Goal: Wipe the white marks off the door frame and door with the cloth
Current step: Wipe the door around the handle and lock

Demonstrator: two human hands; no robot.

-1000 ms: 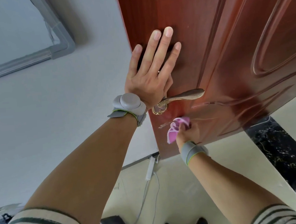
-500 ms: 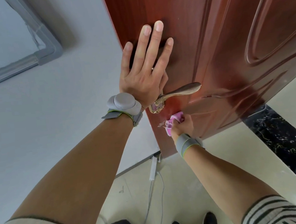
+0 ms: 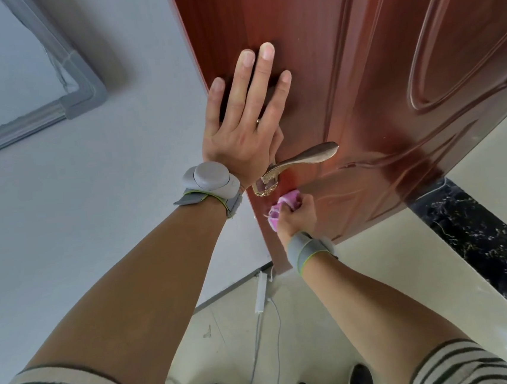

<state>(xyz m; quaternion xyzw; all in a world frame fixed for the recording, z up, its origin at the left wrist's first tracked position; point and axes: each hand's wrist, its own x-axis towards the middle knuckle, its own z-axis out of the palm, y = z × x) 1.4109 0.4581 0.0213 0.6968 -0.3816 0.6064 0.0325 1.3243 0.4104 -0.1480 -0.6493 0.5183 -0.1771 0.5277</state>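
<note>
Cloth (image 3: pixel 283 209) shifted left toward door (image 3: pixel 341 59) edge, now just below handle (image 3: pixel 301 159). Right hand (image 3: pixel 298 218) bunches it against wood; left hand (image 3: pixel 240 131) flat, fingers straight, bracing above. Mid-wipe likely; pale streaks (image 3: pixel 350 196) right of cloth, frame unseen.

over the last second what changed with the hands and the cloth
The right hand slid the pink cloth up and toward the edge of the door, nearer the handle. Its grip on the cloth is unchanged, and the left hand stays flat on the door above the handle.
</note>
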